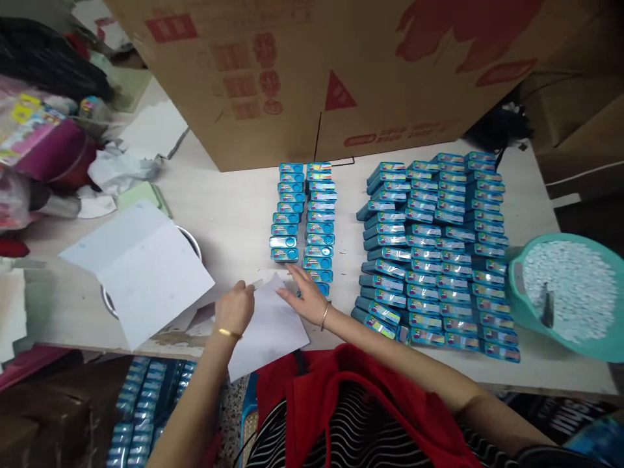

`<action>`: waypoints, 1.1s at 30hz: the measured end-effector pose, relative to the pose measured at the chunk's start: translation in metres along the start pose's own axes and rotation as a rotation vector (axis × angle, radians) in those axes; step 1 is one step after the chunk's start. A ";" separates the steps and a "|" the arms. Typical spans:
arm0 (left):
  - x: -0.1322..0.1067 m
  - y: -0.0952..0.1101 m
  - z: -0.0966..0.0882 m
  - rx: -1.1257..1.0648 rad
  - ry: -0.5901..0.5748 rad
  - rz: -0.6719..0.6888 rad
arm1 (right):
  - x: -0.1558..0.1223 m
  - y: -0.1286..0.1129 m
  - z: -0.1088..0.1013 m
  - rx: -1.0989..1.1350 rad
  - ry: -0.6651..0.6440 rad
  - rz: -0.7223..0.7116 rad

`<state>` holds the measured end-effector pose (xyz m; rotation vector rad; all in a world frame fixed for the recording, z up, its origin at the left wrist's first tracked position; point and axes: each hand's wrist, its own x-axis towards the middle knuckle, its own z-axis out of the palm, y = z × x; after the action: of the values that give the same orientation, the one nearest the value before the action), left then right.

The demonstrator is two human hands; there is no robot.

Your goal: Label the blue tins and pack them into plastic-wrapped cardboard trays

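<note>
A sheet of white paper point(267, 328) lies near the table's front edge, partly hanging over it. My left hand point(234, 308) is closed in a fist at the sheet's left side. A thin pale tip sticks out of the fist, but I cannot make out what it belongs to. At the sheet's upper right, my right hand point(307, 298) rests with thumb and fingers apart, its fingertips close below two short columns of small blue tins point(287, 207). The right column's nearest tin is partly covered by that hand.
Rows of blue tins point(424, 266) stand on the right. Beyond them sits a turquoise basin point(517, 312) of small white pellets point(580, 279) with a metal scoop point(548, 307). A large cardboard box point(292, 130) stands behind. Left, folded white paper point(151, 273) covers a round container.
</note>
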<state>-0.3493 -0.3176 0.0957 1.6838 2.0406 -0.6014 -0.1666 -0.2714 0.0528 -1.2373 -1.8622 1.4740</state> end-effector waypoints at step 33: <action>-0.095 -0.008 0.053 -0.715 0.828 0.301 | 0.043 0.009 0.054 0.270 -0.032 0.246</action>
<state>-0.3379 -0.4252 0.1080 1.8306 2.0079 0.9730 -0.2271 -0.2621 0.0195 -1.3505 -1.5077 1.8153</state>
